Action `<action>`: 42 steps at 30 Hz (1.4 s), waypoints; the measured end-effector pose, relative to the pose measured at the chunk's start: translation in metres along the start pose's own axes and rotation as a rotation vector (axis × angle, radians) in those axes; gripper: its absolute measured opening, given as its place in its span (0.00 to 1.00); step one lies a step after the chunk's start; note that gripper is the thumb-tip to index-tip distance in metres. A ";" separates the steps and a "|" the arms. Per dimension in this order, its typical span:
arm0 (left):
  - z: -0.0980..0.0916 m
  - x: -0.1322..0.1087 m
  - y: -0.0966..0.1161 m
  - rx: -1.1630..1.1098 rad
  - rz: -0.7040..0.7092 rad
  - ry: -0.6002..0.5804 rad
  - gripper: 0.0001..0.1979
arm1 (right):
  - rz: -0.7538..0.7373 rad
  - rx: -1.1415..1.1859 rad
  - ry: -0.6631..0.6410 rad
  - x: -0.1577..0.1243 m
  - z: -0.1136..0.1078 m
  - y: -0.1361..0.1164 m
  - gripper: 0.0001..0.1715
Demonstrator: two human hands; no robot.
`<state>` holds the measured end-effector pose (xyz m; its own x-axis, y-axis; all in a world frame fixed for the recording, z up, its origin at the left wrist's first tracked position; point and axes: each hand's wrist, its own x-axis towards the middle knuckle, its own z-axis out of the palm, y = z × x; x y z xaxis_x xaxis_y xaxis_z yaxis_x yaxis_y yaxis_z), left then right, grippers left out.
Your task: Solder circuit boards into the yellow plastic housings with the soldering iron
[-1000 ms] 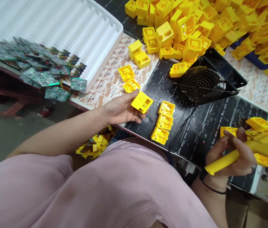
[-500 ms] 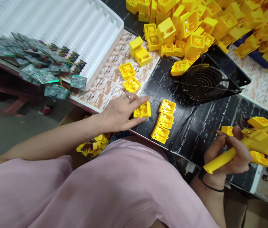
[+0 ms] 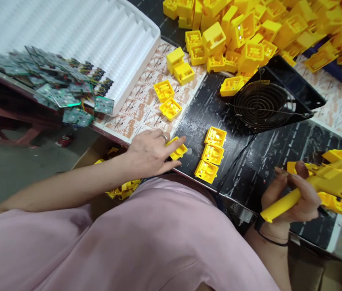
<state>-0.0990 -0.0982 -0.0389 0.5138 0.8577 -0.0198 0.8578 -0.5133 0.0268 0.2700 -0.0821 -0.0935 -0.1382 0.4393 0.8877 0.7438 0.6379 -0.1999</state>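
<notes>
My left hand [image 3: 152, 152] is closed around a small open yellow plastic housing [image 3: 180, 152], partly hidden by the fingers, near the front edge of the black mat. To the right of it, three like housings [image 3: 212, 154] lie in a row, open side up, with hollows and small parts visible inside. In my right hand [image 3: 294, 194] is a yellow glue gun [image 3: 325, 184], its handle pointing toward me. Behind the gun, several more yellow housings [image 3: 338, 204] are partly hidden. Another pair of open housings [image 3: 170, 109] lies beyond my left hand.
A large heap of yellow housings [image 3: 267, 30] covers the far right. A black fan [image 3: 258, 105] with a wire guard stands on the mat, its cable running forward. At left, a white foam tray [image 3: 128, 48] bears a pile of wired circuit boards [image 3: 64, 91]. A box of yellow parts sits below the edge.
My left hand has drawn the housing slightly left and nearer me, away from the row of three. My right hand keeps the glue gun in almost the same place. The view has shifted slightly.
</notes>
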 end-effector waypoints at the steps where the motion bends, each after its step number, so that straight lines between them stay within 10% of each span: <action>1: 0.001 0.002 0.002 -0.020 0.035 0.016 0.35 | 0.000 0.003 0.001 0.000 0.001 0.000 0.40; 10: 0.001 0.060 -0.074 -0.475 -0.081 0.062 0.40 | 0.009 0.007 -0.010 -0.003 0.000 0.004 0.40; 14: 0.002 0.062 -0.064 -1.232 -0.276 0.145 0.47 | 0.023 -0.001 -0.010 -0.002 0.002 0.003 0.39; 17: 0.004 0.057 -0.046 -1.753 -0.437 -0.026 0.42 | 0.023 -0.002 -0.007 0.000 0.004 0.003 0.38; 22: 0.006 0.054 -0.040 -2.010 -0.480 -0.190 0.34 | 0.013 0.003 -0.003 -0.001 0.005 0.004 0.36; 30: -0.008 0.057 -0.036 -1.588 -0.378 -0.230 0.36 | 0.022 -0.020 0.010 -0.006 0.003 0.006 0.31; 37: -0.007 0.060 -0.019 -0.608 -0.328 -0.014 0.30 | 0.043 -0.017 0.010 -0.005 0.003 0.005 0.25; 42: -0.018 0.067 -0.006 -0.215 -0.199 -0.195 0.37 | 0.054 -0.006 0.004 -0.003 0.005 0.003 0.22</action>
<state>-0.0697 -0.0370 -0.0219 0.3470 0.9077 -0.2358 0.9299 -0.3003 0.2125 0.2700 -0.0783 -0.0985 -0.0951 0.4709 0.8770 0.7538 0.6095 -0.2455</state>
